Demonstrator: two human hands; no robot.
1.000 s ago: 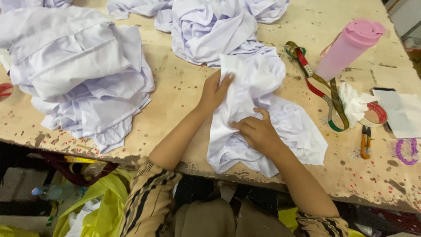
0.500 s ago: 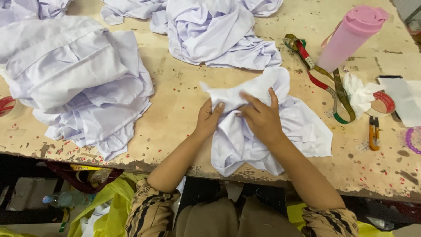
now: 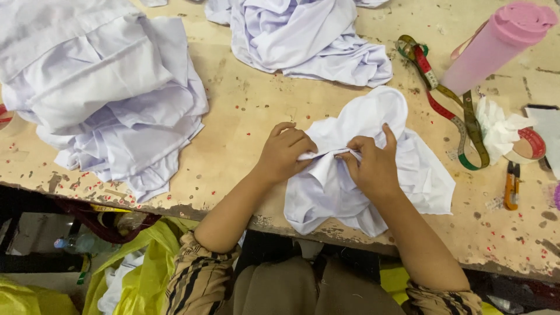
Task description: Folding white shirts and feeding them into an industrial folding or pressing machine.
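A crumpled white garment (image 3: 373, 175) lies on the worn wooden table (image 3: 245, 111) near its front edge. My left hand (image 3: 284, 153) pinches a fold of it at its left side. My right hand (image 3: 372, 166) grips the same fold from the right, fingers curled into the cloth. The two hands almost meet over the middle of the garment.
A large heap of white garments (image 3: 99, 87) fills the left of the table, another pile (image 3: 309, 35) sits at the back. To the right stand a pink tumbler (image 3: 496, 46), a measuring tape (image 3: 455, 105), white scraps (image 3: 496, 125) and small orange snips (image 3: 512, 186). Yellow bags (image 3: 140, 262) hang below.
Both hands have drawn together from flat on the cloth to pinching one fold between them. The garment has bunched up at its middle.
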